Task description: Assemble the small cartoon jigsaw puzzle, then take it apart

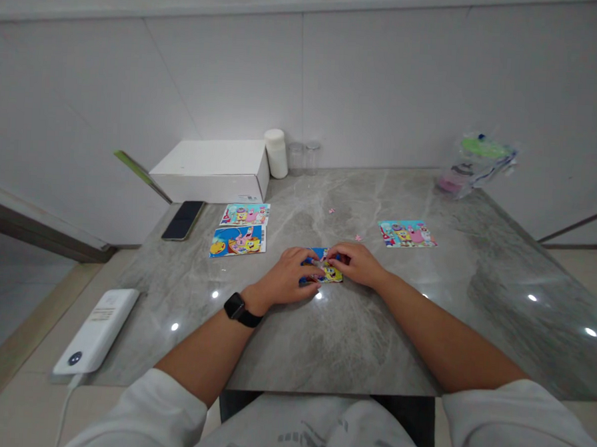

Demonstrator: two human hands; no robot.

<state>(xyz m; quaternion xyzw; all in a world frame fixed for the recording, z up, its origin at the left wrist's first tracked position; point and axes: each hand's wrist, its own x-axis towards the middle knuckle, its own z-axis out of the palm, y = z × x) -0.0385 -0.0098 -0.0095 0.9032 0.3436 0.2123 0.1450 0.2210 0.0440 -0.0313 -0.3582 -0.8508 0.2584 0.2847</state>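
Note:
A small cartoon jigsaw puzzle [332, 272] in blue and yellow lies flat on the table in front of me. Over its left side rests my left hand [290, 276], fingers spread and touching the puzzle, a black watch on the wrist. My right hand [354, 262] is at its upper right, fingertips bent together and pressed down on it; what they pinch is hidden. Both hands cover part of the picture. Two small pink pieces lie beyond, a nearer piece [358, 238] and a farther piece [332, 210].
Cartoon cards lie left, an upper card [245, 214] and a lower card [238, 241]; another card [408, 234] lies right. Around the grey table [322, 351] stand a phone [183, 220], white box [211, 169], white bottle [276, 153], two glasses [310, 159], plastic bag [476, 166] and power bank [96, 332].

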